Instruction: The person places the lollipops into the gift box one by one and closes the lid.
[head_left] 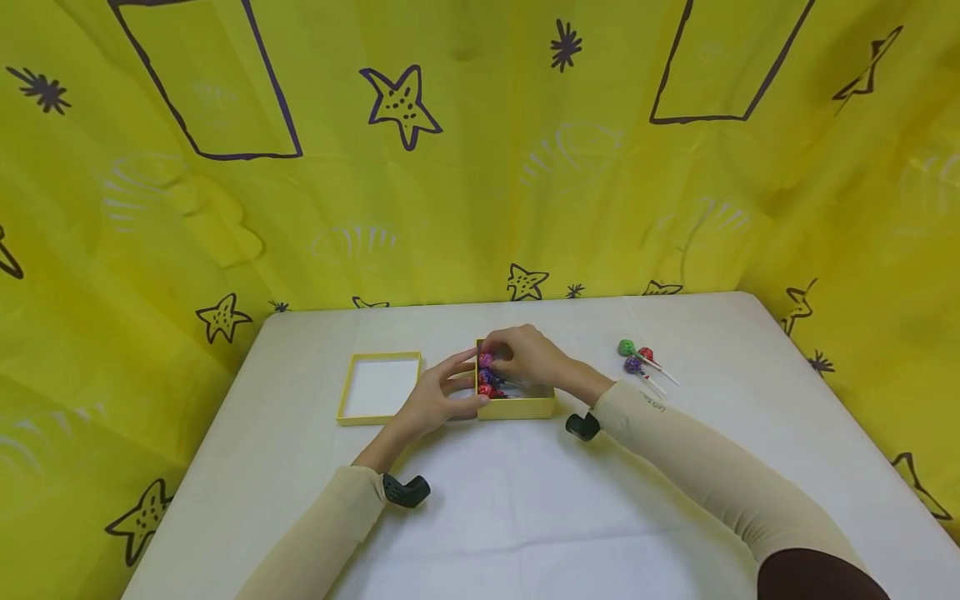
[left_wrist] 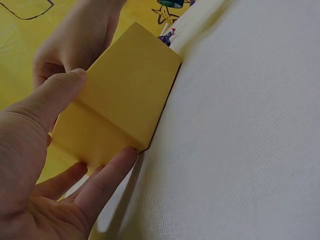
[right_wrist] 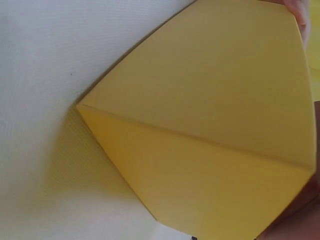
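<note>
A yellow box (head_left: 517, 408) sits on the white table, its open top showing pink (head_left: 486, 359), purple (head_left: 486, 376) and red (head_left: 486, 390) lollipops at its left end. My left hand (head_left: 435, 397) steadies that end, the thumb at the front corner and the fingers spread along the side wall. From above, my right hand (head_left: 531, 354) reaches inside and pinches the pink lollipop with thumb and forefinger; its stick is hidden by the hand. In the right wrist view the box's walls (right_wrist: 210, 85) hide the right fingers.
Left of the box lies a shallow yellow lid (head_left: 342, 400) with a white inside. Three lollipops, green (head_left: 627, 347), red (head_left: 647, 355) and purple (head_left: 633, 365), lie on the table (head_left: 480, 517) to the right. A yellow patterned cloth (head_left: 465, 208) hangs behind the table.
</note>
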